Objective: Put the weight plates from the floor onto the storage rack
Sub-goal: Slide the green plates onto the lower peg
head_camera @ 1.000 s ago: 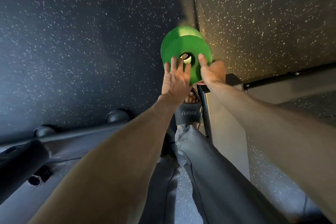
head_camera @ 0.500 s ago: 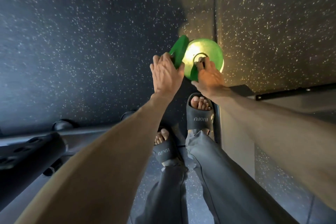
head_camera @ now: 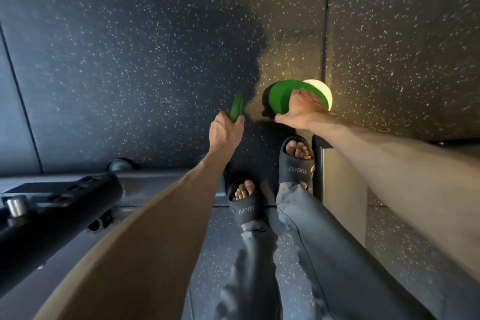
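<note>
Fingers (head_camera: 240,121) of the left hand (head_camera: 225,135) pinch a thin green plate (head_camera: 236,108) by its lower edge, holding it upright and edge-on above the speckled floor (head_camera: 155,60), while the right hand (head_camera: 302,112) curls over the rim of a thicker green plate (head_camera: 281,97) tipped up in a patch of sunlight. A second ago both plates lay stacked together; now they are well apart, one to each hand (the pick-up looks all but done). What remains, by this view, is the carry to the rack, possibly the dark frame (head_camera: 65,205) at lower left.
</note>
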`<state>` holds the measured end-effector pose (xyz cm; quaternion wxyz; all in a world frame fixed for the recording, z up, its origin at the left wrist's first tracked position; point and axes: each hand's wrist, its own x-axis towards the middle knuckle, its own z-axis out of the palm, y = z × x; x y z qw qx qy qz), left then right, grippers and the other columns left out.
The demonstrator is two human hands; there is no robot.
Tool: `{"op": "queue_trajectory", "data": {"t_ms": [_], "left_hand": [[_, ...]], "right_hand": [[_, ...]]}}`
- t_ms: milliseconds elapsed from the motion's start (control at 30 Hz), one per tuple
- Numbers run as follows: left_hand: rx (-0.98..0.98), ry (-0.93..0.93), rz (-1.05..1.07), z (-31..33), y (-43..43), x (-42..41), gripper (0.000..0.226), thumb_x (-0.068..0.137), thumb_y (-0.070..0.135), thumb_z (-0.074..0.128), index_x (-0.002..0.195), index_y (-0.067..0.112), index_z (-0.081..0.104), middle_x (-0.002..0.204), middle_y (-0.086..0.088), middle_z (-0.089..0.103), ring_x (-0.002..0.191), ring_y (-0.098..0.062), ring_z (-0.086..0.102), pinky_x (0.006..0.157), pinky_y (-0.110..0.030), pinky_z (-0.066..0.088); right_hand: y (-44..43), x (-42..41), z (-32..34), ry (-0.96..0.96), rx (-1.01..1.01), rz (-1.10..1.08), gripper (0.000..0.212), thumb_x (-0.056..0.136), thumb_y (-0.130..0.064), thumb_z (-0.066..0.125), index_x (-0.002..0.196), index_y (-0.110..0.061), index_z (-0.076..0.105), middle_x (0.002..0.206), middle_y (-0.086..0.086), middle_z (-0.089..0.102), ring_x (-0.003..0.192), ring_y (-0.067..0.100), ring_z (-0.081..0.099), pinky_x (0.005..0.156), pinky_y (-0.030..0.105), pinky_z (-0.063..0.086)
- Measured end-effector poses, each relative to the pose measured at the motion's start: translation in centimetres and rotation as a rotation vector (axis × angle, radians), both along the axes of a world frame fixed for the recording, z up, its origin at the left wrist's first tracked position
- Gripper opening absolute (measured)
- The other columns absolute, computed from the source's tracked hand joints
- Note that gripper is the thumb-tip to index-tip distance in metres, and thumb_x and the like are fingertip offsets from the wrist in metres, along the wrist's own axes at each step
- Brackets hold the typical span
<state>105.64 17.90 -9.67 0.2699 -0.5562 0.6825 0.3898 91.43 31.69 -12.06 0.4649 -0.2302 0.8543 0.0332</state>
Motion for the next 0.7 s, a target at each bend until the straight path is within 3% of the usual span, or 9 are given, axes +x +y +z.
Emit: {"op": "queue_trajectory", "data": {"t_ms": [133, 333, 500, 600, 700], "left_hand": [[0.013, -0.007, -0.034, 5.9, 0.4, 0.2, 0.048, 0.091, 0.041, 0.054, 0.121, 0.004, 0.059, 0.111, -0.016, 0.068, 0.105, -0.034, 0.064, 0.093, -0.044, 0.052], [0.031, 0.052, -0.053, 18.8, 0.6, 1.1, 0.046, 0.091, 0.044, 0.057, 0.111, 0.003, 0.064, 0.099, -0.015, 0.072, 0.092, -0.033, 0.07, 0.082, -0.042, 0.057], [-0.012, 0.091, -0.197, 32.8, 1.8, 3.8, 0.049, 0.099, 0.044, 0.049, 0.122, 0.001, 0.057, 0.117, -0.018, 0.065, 0.109, -0.035, 0.062, 0.09, -0.038, 0.05], [-0.01, 0.179, -0.241, 40.2, 3.0, 6.4, 0.043, 0.101, 0.039, 0.049, 0.131, 0.009, 0.053, 0.122, -0.016, 0.064, 0.113, -0.035, 0.06, 0.09, -0.038, 0.046], [-0.01, 0.225, -0.162, 45.3, 4.2, 10.1, 0.045, 0.102, 0.042, 0.043, 0.134, 0.01, 0.048, 0.126, -0.018, 0.062, 0.116, -0.036, 0.058, 0.093, -0.038, 0.044]], "right_hand": [[-0.2, 0.3, 6.5, -0.069, 0.021, -0.106, 0.052, 0.085, -0.055, 0.059, 0.11, -0.01, 0.064, 0.105, 0.012, 0.064, 0.101, 0.034, 0.059, 0.087, 0.039, 0.051], [2.0, 4.9, 21.3, -0.055, -0.098, -0.229, 0.038, 0.092, -0.046, 0.063, 0.104, -0.01, 0.065, 0.103, 0.015, 0.065, 0.097, 0.034, 0.064, 0.08, 0.035, 0.05], [4.4, 7.9, 36.0, -0.222, -0.191, -0.316, 0.033, 0.091, -0.042, 0.068, 0.111, -0.017, 0.064, 0.1, 0.005, 0.065, 0.09, 0.022, 0.059, 0.075, 0.029, 0.042], [5.3, 9.5, 43.8, -0.355, -0.251, -0.339, 0.025, 0.091, -0.036, 0.07, 0.106, -0.016, 0.069, 0.104, 0.004, 0.073, 0.088, 0.018, 0.064, 0.072, 0.026, 0.046], [5.6, 11.8, 49.9, -0.445, -0.258, -0.344, 0.034, 0.089, -0.041, 0.071, 0.113, -0.016, 0.07, 0.107, 0.004, 0.073, 0.095, 0.02, 0.067, 0.084, 0.027, 0.05]]}}
